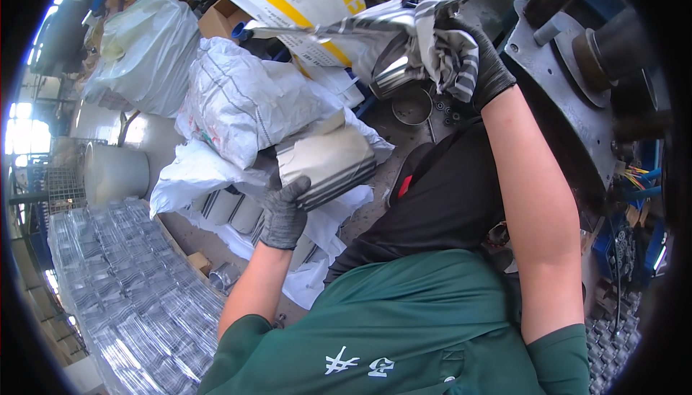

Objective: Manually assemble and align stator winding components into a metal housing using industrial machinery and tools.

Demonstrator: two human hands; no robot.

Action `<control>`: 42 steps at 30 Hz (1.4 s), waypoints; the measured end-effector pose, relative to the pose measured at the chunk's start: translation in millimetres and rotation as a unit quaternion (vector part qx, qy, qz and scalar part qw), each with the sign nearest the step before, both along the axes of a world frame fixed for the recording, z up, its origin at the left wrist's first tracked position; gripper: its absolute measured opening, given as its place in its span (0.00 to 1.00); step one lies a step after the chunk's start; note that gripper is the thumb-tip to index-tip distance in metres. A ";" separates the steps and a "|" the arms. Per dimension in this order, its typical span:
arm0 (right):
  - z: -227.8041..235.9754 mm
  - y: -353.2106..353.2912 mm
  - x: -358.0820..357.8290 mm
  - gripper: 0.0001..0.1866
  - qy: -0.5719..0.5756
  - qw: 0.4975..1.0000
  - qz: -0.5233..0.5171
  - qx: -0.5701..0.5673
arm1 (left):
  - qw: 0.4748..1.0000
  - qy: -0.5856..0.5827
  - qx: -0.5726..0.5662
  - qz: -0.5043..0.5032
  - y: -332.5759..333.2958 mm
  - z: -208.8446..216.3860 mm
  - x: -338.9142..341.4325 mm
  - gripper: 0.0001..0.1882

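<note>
My left hand [283, 211], in a grey glove, grips the near corner of a block-shaped bundle [328, 153]. The bundle has a plain beige face and dark-and-silver striped sides; its exact kind is not clear. Raised at the upper right, my right hand [490, 63] in a dark glove is closed on crumpled striped wrapping [443, 52], which trails off to the left. A shiny metallic surface [393, 74] shows at the wrapping's lower edge. Under the left hand, an opened white woven sack [194, 171] holds several similar grey bundles [234, 211].
A full white sack [238, 99] stands behind the bundle. Clear-wrapped stacked parts [130, 294] lie at the left, near a white bucket [115, 171]. A heavy metal machine plate [559, 85] rises at the right. A round metal ring [412, 107] lies on the floor ahead.
</note>
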State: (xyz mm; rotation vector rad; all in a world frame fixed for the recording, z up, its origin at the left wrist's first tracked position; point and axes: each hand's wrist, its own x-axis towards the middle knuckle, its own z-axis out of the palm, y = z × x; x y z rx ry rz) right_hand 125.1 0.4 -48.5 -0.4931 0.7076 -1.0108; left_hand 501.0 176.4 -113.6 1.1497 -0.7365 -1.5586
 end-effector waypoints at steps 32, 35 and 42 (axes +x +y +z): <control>-121.0 27.6 100.7 0.20 0.671 0.401 0.481 -0.397 | 0.861 -0.331 -0.185 -0.340 -38.8 -131.0 -90.8 0.26; -143.6 26.3 84.6 0.15 0.635 0.406 0.392 -0.528 | 0.872 -0.323 -0.180 -0.320 -39.7 -155.0 -107.9 0.27; -58.3 18.7 98.1 0.28 0.531 0.737 0.281 -0.309 | 0.874 -0.283 -0.302 -0.254 -93.0 -184.5 -96.0 0.29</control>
